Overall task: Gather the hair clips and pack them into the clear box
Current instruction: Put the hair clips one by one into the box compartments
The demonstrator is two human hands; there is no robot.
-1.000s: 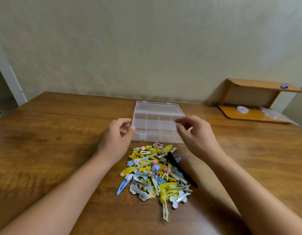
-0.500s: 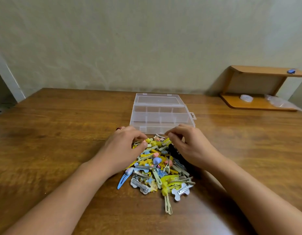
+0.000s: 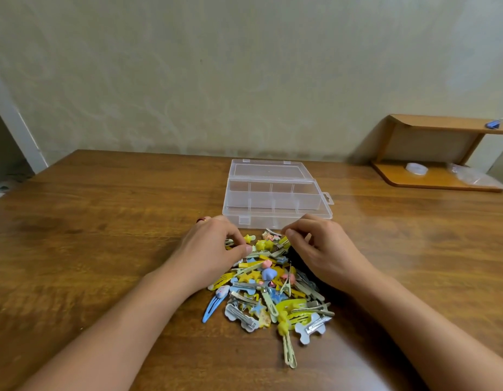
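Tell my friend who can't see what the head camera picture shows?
Two hands, left hand and right hand, reach into a pile of colourful hair clips on a wooden table. Behind it sits an open, empty clear box.

single head view, looking forward and down, close over table (image 3: 103,249).

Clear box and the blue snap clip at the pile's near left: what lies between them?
In the head view, the left hand and heaped hair clips lie between the clear box and blue snap clip.
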